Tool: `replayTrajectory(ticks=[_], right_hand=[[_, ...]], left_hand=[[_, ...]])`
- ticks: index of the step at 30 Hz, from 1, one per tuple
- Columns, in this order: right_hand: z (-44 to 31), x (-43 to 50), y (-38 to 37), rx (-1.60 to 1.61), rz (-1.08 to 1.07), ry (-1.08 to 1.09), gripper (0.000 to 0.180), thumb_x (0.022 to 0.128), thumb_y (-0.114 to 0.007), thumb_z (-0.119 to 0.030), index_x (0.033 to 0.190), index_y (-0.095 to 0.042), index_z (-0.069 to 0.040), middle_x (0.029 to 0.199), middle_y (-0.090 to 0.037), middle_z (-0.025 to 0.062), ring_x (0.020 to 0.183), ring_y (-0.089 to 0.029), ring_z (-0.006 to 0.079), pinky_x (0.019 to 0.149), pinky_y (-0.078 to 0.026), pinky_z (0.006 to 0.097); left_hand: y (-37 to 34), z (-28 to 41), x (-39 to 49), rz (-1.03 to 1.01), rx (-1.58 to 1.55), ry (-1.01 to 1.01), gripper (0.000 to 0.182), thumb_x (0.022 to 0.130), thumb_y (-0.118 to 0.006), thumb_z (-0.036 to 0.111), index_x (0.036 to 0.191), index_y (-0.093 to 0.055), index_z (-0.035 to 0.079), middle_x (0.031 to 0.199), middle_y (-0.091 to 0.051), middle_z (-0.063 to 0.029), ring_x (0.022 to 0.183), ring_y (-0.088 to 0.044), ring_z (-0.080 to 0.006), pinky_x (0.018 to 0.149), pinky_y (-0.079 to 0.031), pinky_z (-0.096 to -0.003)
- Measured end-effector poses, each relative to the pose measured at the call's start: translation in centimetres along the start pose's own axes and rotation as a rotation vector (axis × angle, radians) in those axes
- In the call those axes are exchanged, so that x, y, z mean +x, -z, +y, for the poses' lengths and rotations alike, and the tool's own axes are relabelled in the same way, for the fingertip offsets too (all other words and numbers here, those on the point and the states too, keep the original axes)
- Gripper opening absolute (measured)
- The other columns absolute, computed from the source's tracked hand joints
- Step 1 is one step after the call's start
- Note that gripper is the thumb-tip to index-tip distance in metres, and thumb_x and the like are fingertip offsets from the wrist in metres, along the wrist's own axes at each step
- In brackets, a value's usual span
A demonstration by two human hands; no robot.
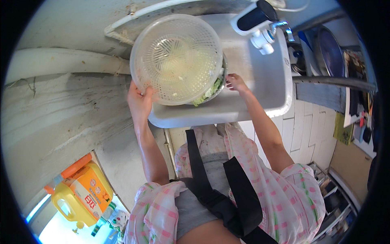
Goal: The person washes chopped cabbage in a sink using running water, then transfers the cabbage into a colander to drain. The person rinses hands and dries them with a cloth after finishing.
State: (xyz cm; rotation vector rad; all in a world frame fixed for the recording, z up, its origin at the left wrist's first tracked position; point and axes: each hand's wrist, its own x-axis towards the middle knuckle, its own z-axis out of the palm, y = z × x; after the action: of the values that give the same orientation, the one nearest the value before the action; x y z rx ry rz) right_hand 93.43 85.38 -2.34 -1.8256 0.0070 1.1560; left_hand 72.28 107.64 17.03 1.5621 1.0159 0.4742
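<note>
My left hand [140,95] grips the near left rim of a translucent white plastic colander [176,58]. The colander is held over a metal bowl [225,65] and hides most of it. Small pale scraps cling to the colander's mesh. Green leafy vegetables [210,91] show in the bowl past the colander's lower right edge. Close to the bowl's right rim is my right hand [236,82], its fingers partly curled and nothing seen in them. Whether its fingertips touch the rim cannot be told. Both vessels are over the left part of a grey sink [262,91].
A white tap unit [262,39] overhangs the sink's far right. White pipes [67,61] run along the wall at left. A yellow jug with an orange label [83,193] stands at lower left. On the right, a rack holds a large dark pan [330,52].
</note>
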Motion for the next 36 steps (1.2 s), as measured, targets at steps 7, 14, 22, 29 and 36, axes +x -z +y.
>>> replayTrajectory(ticks=[7, 14, 22, 29, 36], right_hand=[[2.6, 4.8, -1.2, -0.004, 0.115, 0.178, 0.017, 0.074, -0.061, -0.009, 0.080, -0.051, 0.003, 0.068, -0.057, 0.0096, 0.054, -0.057, 0.0157, 0.044, -0.048, 0.0284], [-2.9, 5.2, 3.6, -0.416, 0.190, 0.413, 0.014, 0.076, -0.060, -0.007, 0.085, -0.053, 0.000, 0.072, -0.059, 0.0107, 0.057, -0.057, 0.0175, 0.052, -0.047, 0.0292], [-3.0, 1.9, -5.6, -0.882, 0.359, 0.612, 0.067, 0.077, -0.054, -0.014, 0.134, -0.019, -0.015, 0.126, -0.028, 0.0273, 0.117, -0.028, 0.0424, 0.091, -0.035, 0.0462], [-5.0, 6.6, -5.4, -1.025, 0.029, 0.438, 0.045, 0.072, -0.053, -0.006, 0.116, -0.045, -0.012, 0.093, -0.055, 0.0257, 0.094, -0.054, 0.0359, 0.075, -0.046, 0.0438], [-2.1, 4.9, -5.5, -0.645, 0.156, 0.476, 0.062, 0.069, -0.059, -0.010, 0.127, -0.037, -0.017, 0.132, -0.015, 0.0288, 0.121, -0.022, 0.0413, 0.091, -0.033, 0.0480]], left_hand=[[0.2, 0.6, -0.9, 0.308, -0.080, -0.159, 0.037, 0.077, -0.050, -0.004, 0.113, -0.043, -0.004, 0.097, -0.056, -0.0143, 0.082, -0.059, -0.0186, 0.067, -0.051, -0.0276], [0.2, -0.9, -0.3, 0.373, -0.188, -0.159, 0.051, 0.078, -0.054, 0.000, 0.125, -0.033, 0.002, 0.108, -0.053, -0.0156, 0.087, -0.059, -0.0223, 0.065, -0.053, -0.0302], [0.9, -1.3, -0.1, 0.484, -0.217, -0.065, 0.053, 0.077, -0.053, -0.002, 0.126, -0.034, 0.005, 0.112, -0.050, -0.0160, 0.089, -0.057, -0.0246, 0.066, -0.055, -0.0357], [1.0, -2.0, -0.7, 0.445, -0.229, -0.145, 0.056, 0.077, -0.057, 0.001, 0.127, -0.033, 0.008, 0.115, -0.048, -0.0138, 0.090, -0.056, -0.0239, 0.068, -0.055, -0.0366], [1.4, -1.9, -1.3, 0.458, -0.235, -0.085, 0.056, 0.077, -0.058, 0.002, 0.127, -0.033, 0.009, 0.116, -0.047, -0.0123, 0.091, -0.056, -0.0228, 0.066, -0.055, -0.0357]])
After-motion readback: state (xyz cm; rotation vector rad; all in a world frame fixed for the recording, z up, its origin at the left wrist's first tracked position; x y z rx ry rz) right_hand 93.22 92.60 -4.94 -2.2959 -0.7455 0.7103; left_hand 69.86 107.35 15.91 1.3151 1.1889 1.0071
